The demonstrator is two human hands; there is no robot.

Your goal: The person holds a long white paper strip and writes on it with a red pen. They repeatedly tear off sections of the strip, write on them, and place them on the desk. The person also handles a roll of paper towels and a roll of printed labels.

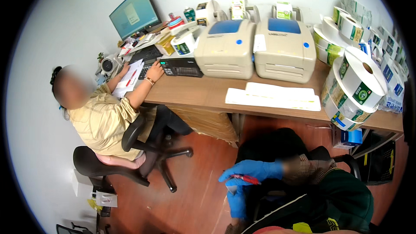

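Red object (246, 179) at right hand (256, 170), kind unclear.

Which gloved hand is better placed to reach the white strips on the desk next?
Probably the right hand: it looks nearer the white strips, while the left hand sits farther from the desk.

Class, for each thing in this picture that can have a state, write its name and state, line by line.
Right hand, gloved, holding the red tool
Left hand, gloved, its grip unclear
Red tool, held
Screen, lit
Left printer, lid shut
Right printer, lid shut
Black box, lit green at one end
Paper strips, lying flat on the desk
Front label roll, wound
Black chair, occupied by the co-worker
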